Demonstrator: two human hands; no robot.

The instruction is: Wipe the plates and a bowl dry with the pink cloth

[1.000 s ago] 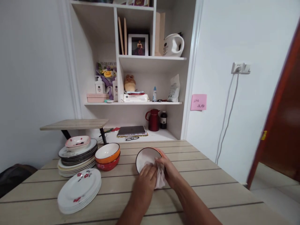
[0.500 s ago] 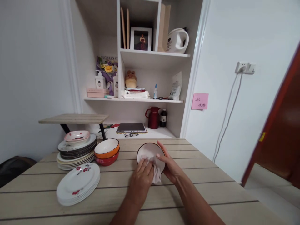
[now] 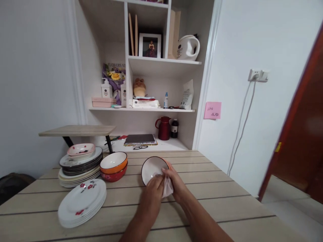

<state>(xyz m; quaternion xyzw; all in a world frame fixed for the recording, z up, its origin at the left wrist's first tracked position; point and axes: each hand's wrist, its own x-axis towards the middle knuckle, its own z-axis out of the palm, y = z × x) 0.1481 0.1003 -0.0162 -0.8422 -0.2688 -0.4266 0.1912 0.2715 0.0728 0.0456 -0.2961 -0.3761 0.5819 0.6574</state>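
Note:
A bowl with a white inside and a dark rim (image 3: 151,167) is held tilted above the table, its opening turned toward me. My right hand (image 3: 178,184) grips its right side, thumb over the rim and the other fingers hidden behind. Inside the bowl's lower part, my left hand (image 3: 153,192) is closed on a pale pink cloth (image 3: 168,188). Part of the cloth hangs out over the rim between both hands. To the left, an orange bowl (image 3: 114,162) rests in a red bowl (image 3: 114,175).
White flowered plates (image 3: 83,201) are stacked at front left. Behind them stands a taller plate stack (image 3: 80,171) topped by pink-rimmed dishes (image 3: 81,150). A small raised stand (image 3: 78,130) is at back left. Shelves behind hold a red jug (image 3: 164,128) and a laptop (image 3: 140,138).
The bowl has shifted slightly left and is turned a little. My left hand has moved down and curled more, and the cloth has bunched toward my right thumb. The view has tilted slightly.

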